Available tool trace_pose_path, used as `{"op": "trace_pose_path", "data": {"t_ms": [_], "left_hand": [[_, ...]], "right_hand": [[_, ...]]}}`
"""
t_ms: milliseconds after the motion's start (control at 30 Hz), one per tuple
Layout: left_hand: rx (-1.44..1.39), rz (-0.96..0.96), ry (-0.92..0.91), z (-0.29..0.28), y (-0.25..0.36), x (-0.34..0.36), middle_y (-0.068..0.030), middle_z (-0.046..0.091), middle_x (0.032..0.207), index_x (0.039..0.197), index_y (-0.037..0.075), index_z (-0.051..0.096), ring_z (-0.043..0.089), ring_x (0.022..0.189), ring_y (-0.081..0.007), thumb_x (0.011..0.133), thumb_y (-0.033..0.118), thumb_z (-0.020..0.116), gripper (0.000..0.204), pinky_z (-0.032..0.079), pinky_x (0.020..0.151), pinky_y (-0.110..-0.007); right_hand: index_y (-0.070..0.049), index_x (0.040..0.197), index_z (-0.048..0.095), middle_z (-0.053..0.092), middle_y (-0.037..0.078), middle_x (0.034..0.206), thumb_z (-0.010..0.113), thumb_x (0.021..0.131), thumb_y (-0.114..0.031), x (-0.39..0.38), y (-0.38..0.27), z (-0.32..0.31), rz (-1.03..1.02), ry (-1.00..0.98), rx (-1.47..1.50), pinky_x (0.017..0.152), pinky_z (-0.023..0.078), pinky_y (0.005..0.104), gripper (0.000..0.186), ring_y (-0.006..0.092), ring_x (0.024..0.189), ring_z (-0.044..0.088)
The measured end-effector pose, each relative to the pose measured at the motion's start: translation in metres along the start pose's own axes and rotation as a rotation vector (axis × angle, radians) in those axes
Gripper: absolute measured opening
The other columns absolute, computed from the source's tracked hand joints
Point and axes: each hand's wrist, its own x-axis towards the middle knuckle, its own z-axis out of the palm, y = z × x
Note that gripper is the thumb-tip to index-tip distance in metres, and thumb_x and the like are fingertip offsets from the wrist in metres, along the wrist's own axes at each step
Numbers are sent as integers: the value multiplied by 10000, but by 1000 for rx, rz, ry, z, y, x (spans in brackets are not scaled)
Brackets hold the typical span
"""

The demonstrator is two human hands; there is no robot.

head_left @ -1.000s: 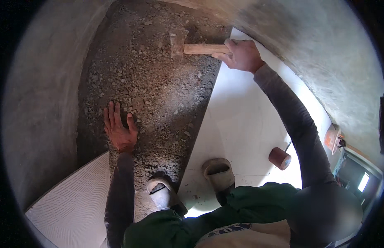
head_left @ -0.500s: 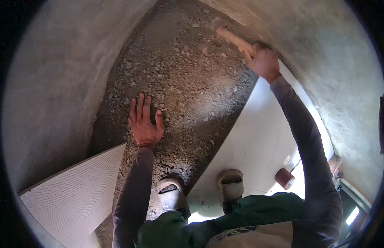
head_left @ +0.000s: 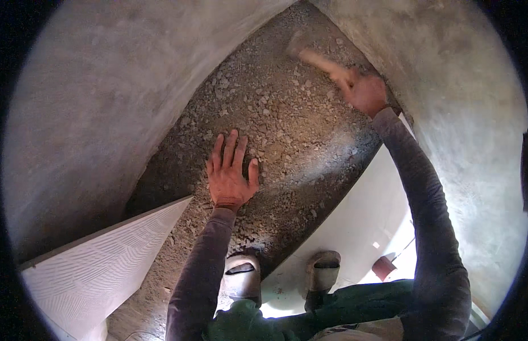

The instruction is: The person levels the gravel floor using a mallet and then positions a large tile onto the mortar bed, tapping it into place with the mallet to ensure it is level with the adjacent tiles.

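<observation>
My left hand (head_left: 231,173) rests spread on the rough floor of gravel and broken mortar (head_left: 281,128), fingers apart with nothing held. My right hand (head_left: 365,91) is closed round the wooden handle of a hammer-like tool (head_left: 322,62), whose blurred metal head (head_left: 298,44) is over the gravel near the far corner where the walls meet. A large white tile (head_left: 344,220) lies flat right of the gravel, partly under my right arm. A white board with a combed-ridge pattern (head_left: 99,267) is at lower left.
Curved-looking grey plastered walls (head_left: 88,108) close in on the left and on the right (head_left: 457,131). My two slip-on shoes, one on gravel (head_left: 241,277) and one on the tile (head_left: 325,273), show at the bottom. A reddish-brown cylinder (head_left: 383,267) sits on the tile by my right arm.
The view has shifted further toward the corner. The tool in my right hand has moved toward the right-hand wall, its handle now angled, and its head is blurred. My left hand still lies spread.
</observation>
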Motion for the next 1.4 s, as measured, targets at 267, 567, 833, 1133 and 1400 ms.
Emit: {"op": "trace_pose_path", "data": {"t_ms": [267, 567, 833, 1133, 1400], "left_hand": [[5, 6, -39, -5, -1, 5, -24, 356, 1653, 1519, 206, 502, 279, 1534, -325, 1046, 459, 448, 539, 321, 1177, -573], [2, 1, -77, -7, -2, 8, -36, 362, 1652, 1503, 185, 516, 302, 1523, -345, 1043, 432, 472, 524, 339, 1157, -599], [-31, 25, -55, -8, -2, 7, -73, 392, 1637, 1492, 147, 520, 335, 1506, -389, 1018, 403, 524, 538, 338, 1125, -640], [-31, 7, -43, -8, 0, 9, -58, 384, 1642, 1500, 169, 519, 328, 1509, -368, 1020, 417, 520, 540, 330, 1147, -603], [-36, 6, -56, -7, 0, 10, -38, 377, 1648, 1501, 195, 523, 309, 1520, -344, 1017, 439, 514, 542, 315, 1167, -578]], "right_hand": [[26, 979, 742, 680, 206, 669, 555, 962, -639, 50, 2, 17, 123, 56, -158, 539, 523, 502, 691, 338, 537, 666], [-114, 1014, 789, 751, 171, 818, 542, 956, -611, 73, -23, -6, 122, -186, -2, 755, 586, 567, 558, 411, 779, 736], [-116, 1014, 792, 743, 204, 818, 561, 936, -622, 77, -26, 4, -285, -217, -128, 737, 581, 565, 562, 429, 765, 726], [-8, 808, 743, 660, 219, 627, 561, 971, -607, 74, -31, 7, -357, 189, -66, 536, 532, 496, 647, 370, 549, 671], [-15, 678, 721, 585, 170, 499, 535, 968, -671, 70, -47, -4, -188, 136, -28, 481, 498, 502, 741, 336, 439, 601]]}}
